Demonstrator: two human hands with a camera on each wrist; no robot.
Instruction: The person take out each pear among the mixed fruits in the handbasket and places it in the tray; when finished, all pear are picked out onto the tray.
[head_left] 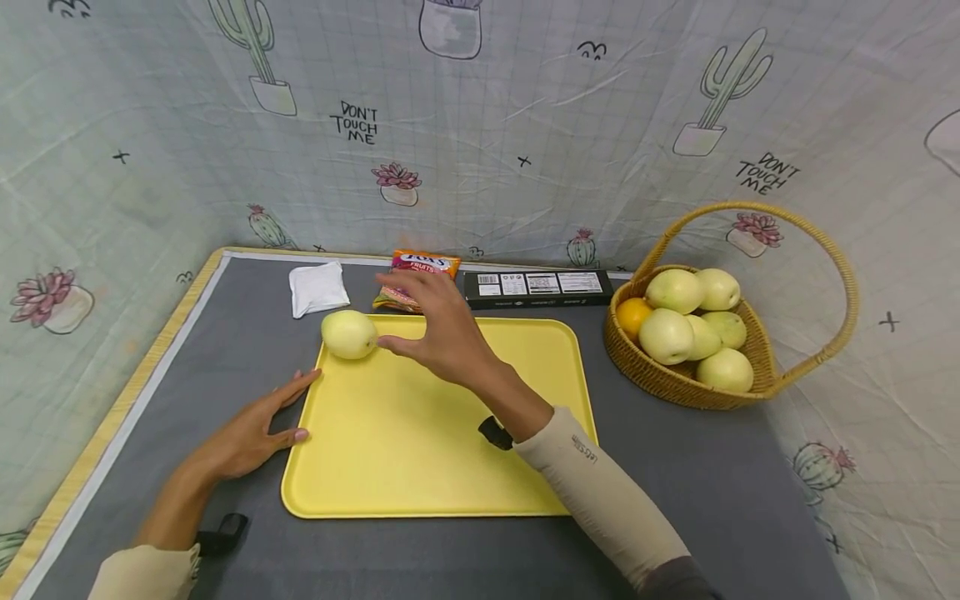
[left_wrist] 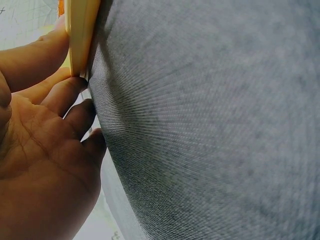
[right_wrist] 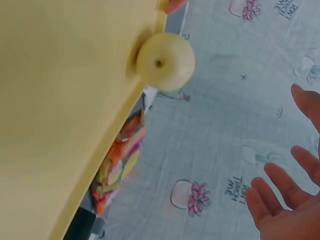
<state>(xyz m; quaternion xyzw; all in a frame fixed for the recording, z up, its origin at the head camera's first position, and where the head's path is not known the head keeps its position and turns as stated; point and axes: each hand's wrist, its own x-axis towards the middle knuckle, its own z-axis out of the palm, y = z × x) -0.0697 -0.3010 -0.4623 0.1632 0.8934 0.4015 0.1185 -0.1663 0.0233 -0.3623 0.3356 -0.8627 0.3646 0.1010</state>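
A pale yellow-green round fruit (head_left: 349,335), like a pear or apple, sits in the far left corner of the yellow tray (head_left: 420,450). Just right of the fruit, my right hand (head_left: 442,325) hovers above the tray with thumb and fingers spread apart. In the right wrist view, that hand (right_wrist: 295,200) is clear of the fruit (right_wrist: 167,62) and holds nothing. My left hand (head_left: 251,433) lies at the tray's left edge, its thumb and fingertips touching the rim. In the left wrist view, the fingers (left_wrist: 62,97) reach the tray's side (left_wrist: 80,40) loosely bent.
A wicker basket (head_left: 652,379) with a tall handle holds several pale fruits and an orange (head_left: 633,317) at the right. Behind the tray lie a white packet (head_left: 318,289), a Fox's candy bag (head_left: 425,263) and a long black box (head_left: 537,288). A printed cloth (head_left: 480,125) hangs behind.
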